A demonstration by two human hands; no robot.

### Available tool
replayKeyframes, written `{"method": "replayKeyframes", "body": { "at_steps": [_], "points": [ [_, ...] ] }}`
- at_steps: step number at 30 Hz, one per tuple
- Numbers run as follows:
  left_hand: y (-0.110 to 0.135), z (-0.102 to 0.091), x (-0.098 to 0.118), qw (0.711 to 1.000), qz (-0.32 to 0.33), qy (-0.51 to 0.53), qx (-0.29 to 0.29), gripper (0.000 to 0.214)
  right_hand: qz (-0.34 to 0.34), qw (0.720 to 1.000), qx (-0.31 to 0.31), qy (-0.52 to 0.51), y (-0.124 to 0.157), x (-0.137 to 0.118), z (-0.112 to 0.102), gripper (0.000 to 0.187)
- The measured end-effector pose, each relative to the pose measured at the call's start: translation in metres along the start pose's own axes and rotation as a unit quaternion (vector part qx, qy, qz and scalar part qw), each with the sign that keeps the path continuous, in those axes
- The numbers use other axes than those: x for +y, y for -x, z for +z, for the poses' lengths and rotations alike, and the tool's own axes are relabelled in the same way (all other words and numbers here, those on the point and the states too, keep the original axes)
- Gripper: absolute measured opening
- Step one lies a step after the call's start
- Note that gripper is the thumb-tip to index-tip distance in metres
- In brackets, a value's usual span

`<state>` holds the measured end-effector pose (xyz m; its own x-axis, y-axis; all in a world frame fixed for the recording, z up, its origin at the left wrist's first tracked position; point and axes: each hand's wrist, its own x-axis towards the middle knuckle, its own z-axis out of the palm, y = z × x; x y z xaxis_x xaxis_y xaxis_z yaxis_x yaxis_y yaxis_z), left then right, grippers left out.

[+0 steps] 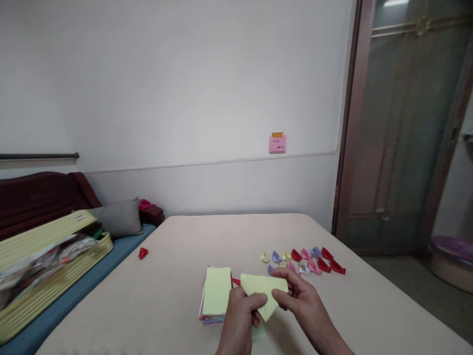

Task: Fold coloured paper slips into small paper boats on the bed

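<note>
Yellow paper [263, 290], left hand [240, 316] and right hand [302, 301] fingers pinching it, stack [217, 292] beside

Bare table [166, 296] left; paper stack [216, 296] and folded pieces [306, 261] crowd ahead.

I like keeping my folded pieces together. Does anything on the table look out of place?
One red folded piece lies alone near the left edge of the table, far from the cluster of folded pieces on the right. Nothing else stands out; the left hand and right hand hold a yellow sheet.
</note>
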<state>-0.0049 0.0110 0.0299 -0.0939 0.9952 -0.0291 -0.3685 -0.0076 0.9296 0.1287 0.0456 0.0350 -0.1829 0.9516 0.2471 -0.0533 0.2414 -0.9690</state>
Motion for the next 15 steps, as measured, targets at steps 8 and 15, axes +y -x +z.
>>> {"method": "replayKeyframes", "body": {
  "at_steps": [8,15],
  "points": [
    [-0.014,0.000,-0.038,0.999,-0.029,-0.039,0.004,0.020,-0.034,0.999,-0.019,0.038,0.009,0.020,-0.023,0.013],
    [-0.009,-0.013,-0.045,0.995,-0.020,-0.096,0.011,0.025,0.081,0.995,-0.056,-0.026,0.009,0.026,-0.023,0.019]
  ]
}}
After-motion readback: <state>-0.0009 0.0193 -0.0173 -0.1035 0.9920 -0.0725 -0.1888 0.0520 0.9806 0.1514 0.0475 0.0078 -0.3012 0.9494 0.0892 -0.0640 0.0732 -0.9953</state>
